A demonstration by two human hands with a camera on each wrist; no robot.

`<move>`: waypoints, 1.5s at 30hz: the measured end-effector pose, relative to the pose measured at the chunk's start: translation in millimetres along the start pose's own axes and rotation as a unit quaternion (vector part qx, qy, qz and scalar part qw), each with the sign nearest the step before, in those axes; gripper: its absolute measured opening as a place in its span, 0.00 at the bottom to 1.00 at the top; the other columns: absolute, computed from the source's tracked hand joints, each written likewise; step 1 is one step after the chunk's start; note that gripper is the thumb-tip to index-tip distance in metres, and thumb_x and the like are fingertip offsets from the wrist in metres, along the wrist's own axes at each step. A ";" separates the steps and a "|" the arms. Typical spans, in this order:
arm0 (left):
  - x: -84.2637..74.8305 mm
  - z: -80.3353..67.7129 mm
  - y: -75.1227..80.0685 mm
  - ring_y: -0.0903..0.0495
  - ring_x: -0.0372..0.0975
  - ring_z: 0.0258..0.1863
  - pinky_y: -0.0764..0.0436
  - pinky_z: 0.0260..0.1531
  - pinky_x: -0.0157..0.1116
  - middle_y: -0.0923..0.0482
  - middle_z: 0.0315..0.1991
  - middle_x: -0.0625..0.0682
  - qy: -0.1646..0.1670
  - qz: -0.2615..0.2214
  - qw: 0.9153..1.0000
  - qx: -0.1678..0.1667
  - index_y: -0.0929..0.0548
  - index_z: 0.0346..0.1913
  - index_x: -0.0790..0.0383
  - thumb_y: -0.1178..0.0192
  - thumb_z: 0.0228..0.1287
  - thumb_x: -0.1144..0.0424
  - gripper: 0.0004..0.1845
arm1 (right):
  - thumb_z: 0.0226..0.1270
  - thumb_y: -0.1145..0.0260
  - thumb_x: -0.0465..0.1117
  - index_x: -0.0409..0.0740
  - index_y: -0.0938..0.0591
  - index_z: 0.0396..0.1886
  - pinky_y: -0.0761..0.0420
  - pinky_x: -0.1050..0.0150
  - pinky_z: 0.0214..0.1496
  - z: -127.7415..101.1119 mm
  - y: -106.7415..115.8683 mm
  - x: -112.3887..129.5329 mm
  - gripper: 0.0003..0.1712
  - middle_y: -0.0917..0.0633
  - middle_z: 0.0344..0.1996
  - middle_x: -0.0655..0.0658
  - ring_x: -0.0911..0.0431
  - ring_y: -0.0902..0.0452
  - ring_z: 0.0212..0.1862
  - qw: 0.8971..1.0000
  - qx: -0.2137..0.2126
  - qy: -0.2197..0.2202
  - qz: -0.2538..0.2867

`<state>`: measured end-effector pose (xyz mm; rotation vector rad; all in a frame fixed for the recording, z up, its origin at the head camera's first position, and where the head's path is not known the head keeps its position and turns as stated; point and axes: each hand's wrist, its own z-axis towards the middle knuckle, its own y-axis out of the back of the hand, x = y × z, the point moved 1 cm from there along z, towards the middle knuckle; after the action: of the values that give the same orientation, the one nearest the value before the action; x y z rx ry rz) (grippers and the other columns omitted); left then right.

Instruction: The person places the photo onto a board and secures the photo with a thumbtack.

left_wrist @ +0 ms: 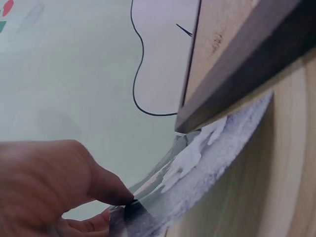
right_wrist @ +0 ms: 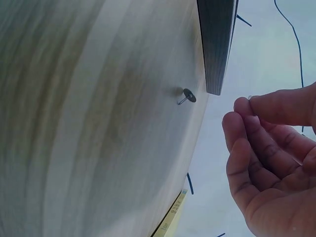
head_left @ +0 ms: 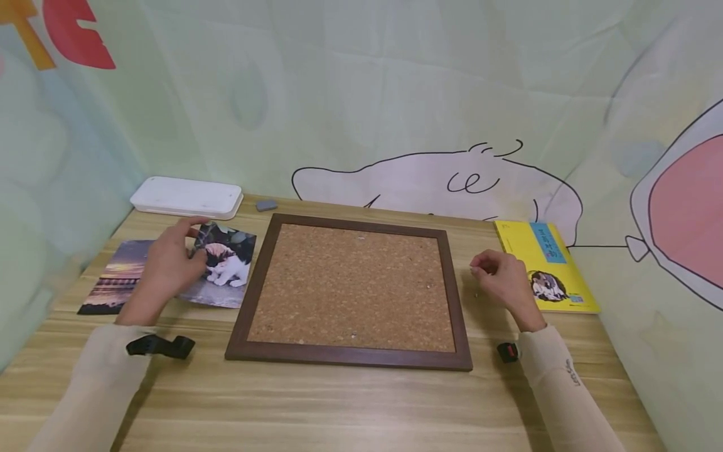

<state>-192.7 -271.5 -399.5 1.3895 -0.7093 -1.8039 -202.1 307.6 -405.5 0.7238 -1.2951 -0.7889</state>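
Cat photo (head_left: 230, 274) (curved) in left hand (head_left: 172, 260); corkboard (head_left: 350, 289) grainy

Mid-frame I see a speckled tan corkboard (head_left: 350, 282) edged in dark brown. At left, one photo (head_left: 226, 260) shows a black and white cat; another picture (head_left: 115, 276), purple and orange. At right, a yellow book (head_left: 542, 260) bears a blue patch.

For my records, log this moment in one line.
left hand: pinches cat photo; right hand: pinches tiny item; tack: on table; corkboard: between hands
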 end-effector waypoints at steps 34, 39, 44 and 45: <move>-46.6 -11.4 3.7 0.20 0.50 0.39 0.21 0.29 0.33 0.28 0.57 0.66 0.067 -0.136 0.985 0.082 0.31 0.71 0.55 0.41 0.63 0.72 0.32 | 0.71 0.34 0.43 0.44 0.17 0.43 0.24 0.64 0.36 -2.1 -5.4 34.7 0.08 0.15 0.38 0.42 0.49 0.22 0.40 0.988 0.051 -0.045 0.139; -49.6 -9.0 2.4 0.19 0.42 0.33 0.21 0.26 0.34 0.28 0.57 0.65 0.069 -0.151 0.982 0.087 0.32 0.71 0.55 0.41 0.63 0.71 0.32 | 0.71 0.34 0.43 0.44 0.17 0.43 0.24 0.62 0.38 -3.5 -6.0 43.9 0.08 0.15 0.39 0.42 0.48 0.23 0.40 0.987 0.065 -0.038 0.143; -54.8 -4.8 4.2 0.19 0.40 0.32 0.21 0.25 0.35 0.29 0.58 0.64 0.076 -0.160 0.980 0.094 0.33 0.72 0.53 0.41 0.65 0.70 0.32 | 0.71 0.35 0.41 0.44 0.17 0.43 0.24 0.60 0.41 -2.2 -7.5 51.6 0.07 0.15 0.40 0.42 0.49 0.23 0.41 0.986 0.073 -0.023 0.147; -56.3 -3.8 4.4 0.19 0.41 0.33 0.21 0.26 0.35 0.29 0.58 0.63 0.077 -0.157 0.980 0.093 0.32 0.71 0.53 0.41 0.65 0.69 0.32 | 0.71 0.35 0.40 0.43 0.17 0.43 0.24 0.60 0.41 -1.8 -7.9 53.1 0.06 0.15 0.39 0.42 0.49 0.23 0.41 0.986 0.074 -0.022 0.150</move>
<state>-180.1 -227.9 -365.7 1.8313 -0.6154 -1.8763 -195.9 259.0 -383.5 0.6115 -1.4736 -0.4699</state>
